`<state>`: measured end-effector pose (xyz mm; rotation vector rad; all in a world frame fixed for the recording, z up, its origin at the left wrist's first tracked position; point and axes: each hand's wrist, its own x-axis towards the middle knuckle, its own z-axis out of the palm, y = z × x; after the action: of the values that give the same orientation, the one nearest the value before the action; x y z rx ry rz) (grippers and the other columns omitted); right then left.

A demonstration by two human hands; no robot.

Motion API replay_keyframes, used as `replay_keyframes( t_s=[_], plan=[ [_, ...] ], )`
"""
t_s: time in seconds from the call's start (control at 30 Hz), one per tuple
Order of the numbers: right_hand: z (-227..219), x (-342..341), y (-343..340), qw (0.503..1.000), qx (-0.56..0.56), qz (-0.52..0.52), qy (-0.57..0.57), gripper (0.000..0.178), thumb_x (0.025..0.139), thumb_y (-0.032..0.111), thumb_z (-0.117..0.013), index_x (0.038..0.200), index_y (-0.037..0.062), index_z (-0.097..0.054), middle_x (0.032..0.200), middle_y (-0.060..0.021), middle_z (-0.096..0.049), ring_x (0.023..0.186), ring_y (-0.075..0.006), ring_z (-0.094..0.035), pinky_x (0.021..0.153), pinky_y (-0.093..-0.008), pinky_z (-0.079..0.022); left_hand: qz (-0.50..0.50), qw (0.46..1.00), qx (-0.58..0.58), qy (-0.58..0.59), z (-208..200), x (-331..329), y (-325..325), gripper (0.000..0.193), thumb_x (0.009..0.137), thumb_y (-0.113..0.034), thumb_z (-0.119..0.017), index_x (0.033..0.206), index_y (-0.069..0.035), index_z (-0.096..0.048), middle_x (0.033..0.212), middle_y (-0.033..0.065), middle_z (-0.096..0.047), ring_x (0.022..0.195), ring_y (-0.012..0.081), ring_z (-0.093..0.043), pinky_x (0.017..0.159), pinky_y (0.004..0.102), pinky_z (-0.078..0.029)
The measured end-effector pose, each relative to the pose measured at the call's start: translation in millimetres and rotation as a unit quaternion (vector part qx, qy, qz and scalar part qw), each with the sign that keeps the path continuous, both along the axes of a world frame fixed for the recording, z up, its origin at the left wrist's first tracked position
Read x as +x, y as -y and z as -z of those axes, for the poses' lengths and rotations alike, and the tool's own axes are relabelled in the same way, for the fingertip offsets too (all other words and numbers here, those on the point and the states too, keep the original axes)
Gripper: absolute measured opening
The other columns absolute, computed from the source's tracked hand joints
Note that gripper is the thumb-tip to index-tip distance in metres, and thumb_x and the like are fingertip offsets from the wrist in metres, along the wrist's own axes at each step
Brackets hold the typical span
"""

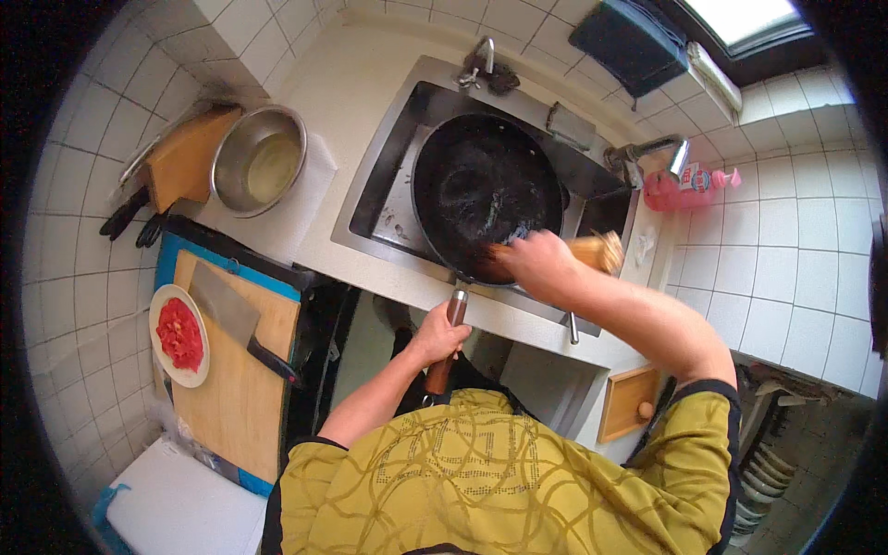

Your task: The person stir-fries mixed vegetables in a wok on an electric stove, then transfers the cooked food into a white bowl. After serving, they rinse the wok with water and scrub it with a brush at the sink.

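A black wok (486,171) with a wet, shiny inside rests over the steel sink (375,242). My left hand (437,335) is wrapped round its brown wooden handle (458,310), which points toward me over the counter's front edge. Inside the wok's near right rim, my right hand (536,264) is closed round a tan bamboo brush (597,250). One end of the brush sticks out to the right past the hand. Its other end is blurred against the wok wall, partly hidden by my fingers.
A metal bowl (285,166) stands left of the sink, beside a knife block (190,157). A cleaver (227,301) and a plate (194,367) of red meat lie on a cutting board (231,416). Two taps (486,57) and a pink soap bottle (684,190) line the sink's far and right sides.
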<state>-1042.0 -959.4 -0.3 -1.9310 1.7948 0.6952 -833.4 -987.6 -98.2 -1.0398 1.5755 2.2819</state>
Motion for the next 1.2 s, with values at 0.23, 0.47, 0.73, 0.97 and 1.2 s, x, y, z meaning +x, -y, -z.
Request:
replay_keyframes(
  t_s=[0.23,0.47,0.73,0.97,1.2],
  plan=[
    [8,-112,102,0.955,-0.145,0.256,0.049,0.031,0.075,0.02,-0.057,0.105,0.0126,-0.059,0.093,-0.0185,-0.061,0.085,-0.0338,-0.059,0.071,-0.0418,-0.049,0.004,0.997,-0.072,0.037,3,2,-4,0.022,0.074,-0.009,-0.054,0.088,0.001,-0.041,0.06,0.0081,-0.051,0.048,0.0176,-0.054,0.044,0.0319,-0.046],
    [76,-99,-65,0.967,0.032,0.253,0.002,0.023,0.072,0.012,-0.058,0.094,0.0055,-0.062,0.088,-0.0173,-0.063,0.083,-0.0329,-0.061,0.071,-0.0424,-0.05,-0.009,0.999,-0.045,-0.003,4,-1,-3,0.021,0.072,-0.009,-0.055,0.086,0.001,-0.042,0.061,0.0081,-0.051,0.048,0.0175,-0.054,0.044,0.0317,-0.046],
    [28,-72,-32,0.968,0.045,0.247,0.023,0.072,0.076,0.023,-0.059,0.137,0.0265,-0.019,0.085,-0.0189,-0.062,0.079,-0.0359,-0.06,0.069,-0.0448,-0.049,-0.016,1.0,-0.018,0.007,1,0,-3,0.018,0.072,-0.009,-0.055,0.083,0.0,-0.042,0.06,0.0068,-0.05,0.048,0.0157,-0.053,0.044,0.0312,-0.046],
    [39,-78,-63,0.923,-0.175,0.29,0.181,0.069,0.074,0.017,-0.061,0.135,0.0186,-0.027,0.088,-0.0223,-0.06,0.086,-0.0395,-0.057,0.076,-0.0441,-0.046,-0.032,0.999,0.003,0.0,-5,1,-2,0.018,0.074,-0.008,-0.055,0.084,0.0,-0.041,0.06,0.0051,-0.048,0.047,0.014,-0.051,0.043,0.0297,-0.046],
    [35,-84,-31,0.959,0.02,0.28,-0.036,0.059,0.078,0.017,-0.056,0.13,0.0327,-0.036,0.09,-0.0183,-0.06,0.08,-0.0349,-0.06,0.072,-0.0409,-0.048,-0.029,1.0,0.011,0.003,-1,0,-1,0.021,0.074,-0.008,-0.055,0.087,0.0,-0.042,0.06,0.0043,-0.047,0.047,0.0132,-0.05,0.043,0.0295,-0.046]
  ],
)
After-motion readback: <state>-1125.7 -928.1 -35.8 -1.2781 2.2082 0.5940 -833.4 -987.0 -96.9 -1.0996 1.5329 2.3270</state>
